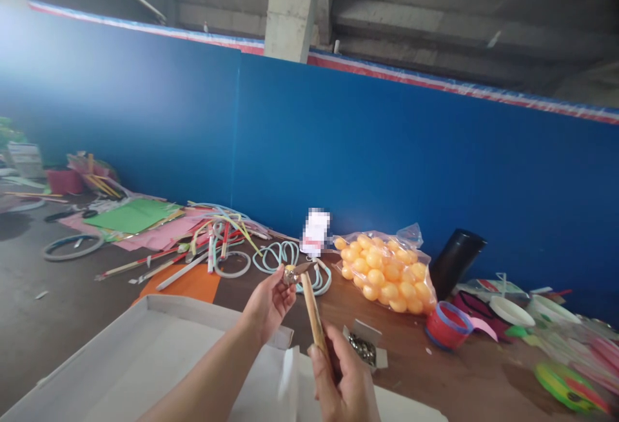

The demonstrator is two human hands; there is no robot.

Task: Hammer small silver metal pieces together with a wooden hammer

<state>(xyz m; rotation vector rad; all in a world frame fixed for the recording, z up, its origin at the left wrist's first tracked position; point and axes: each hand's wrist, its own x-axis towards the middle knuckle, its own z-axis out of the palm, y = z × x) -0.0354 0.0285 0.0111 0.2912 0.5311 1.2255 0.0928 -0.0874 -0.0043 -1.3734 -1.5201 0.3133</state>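
My left hand (271,302) pinches a small shiny metal piece (290,275), silver with a yellowish patch, between thumb and fingers. Its exact kind is too small to make out. My right hand (341,370) is wrapped round the lower part of a light wooden stick (313,312), which points up and away from me. The stick's upper end is beside the metal piece, and a dark brown pointed bit shows there. Whether they touch I cannot tell. Just beyond my right hand, a small open carton (363,346) holds many shiny metal pieces.
A large white box or tray (145,357) lies under my left forearm. Ahead are coiled pale-blue tubes (278,255), a bag of orange balls (387,270) and a black cylinder (457,261). A red-and-blue tape roll (449,325) sits right; coloured paper (133,221) lies left. A blue partition (411,164) stands behind.
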